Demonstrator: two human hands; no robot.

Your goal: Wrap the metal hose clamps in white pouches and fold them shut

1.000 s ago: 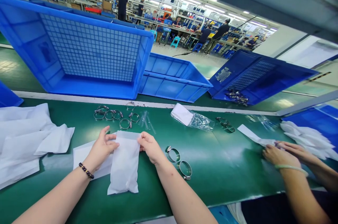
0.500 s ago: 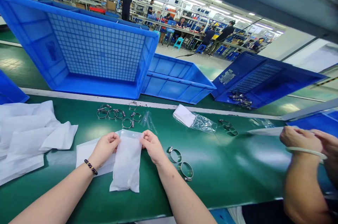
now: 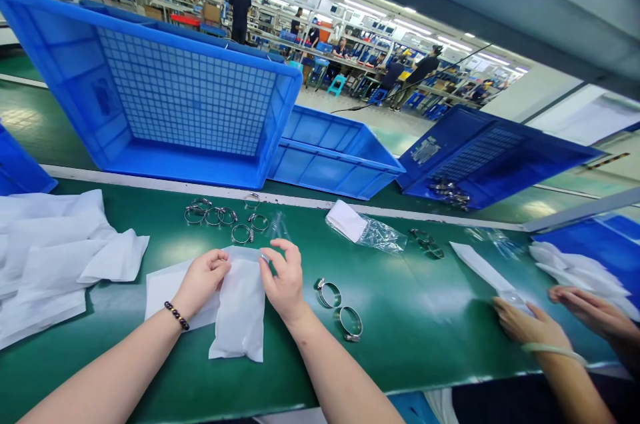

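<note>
Apparently closing the white pouch (image 3: 239, 317), near left on the table (image 3: 410, 304) — pinched at the far left corner by the left hand (image 3: 204, 277), met far right by the half-open right hand (image 3: 284, 281), cannot tell if gripping. Likely calls for even pressing.

Looks matt and papery on the white pouch (image 3: 239, 314), softly creased; gleams like smooth metal on the ring clamps (image 3: 352, 337). Shines glossy and even across the green tabletop (image 3: 405, 357). Resembles moulded plastic, grid-textured, on the large blue crate (image 3: 185, 164); crinkles, glassy and filmy, on the clear bag (image 3: 383, 235).
</note>
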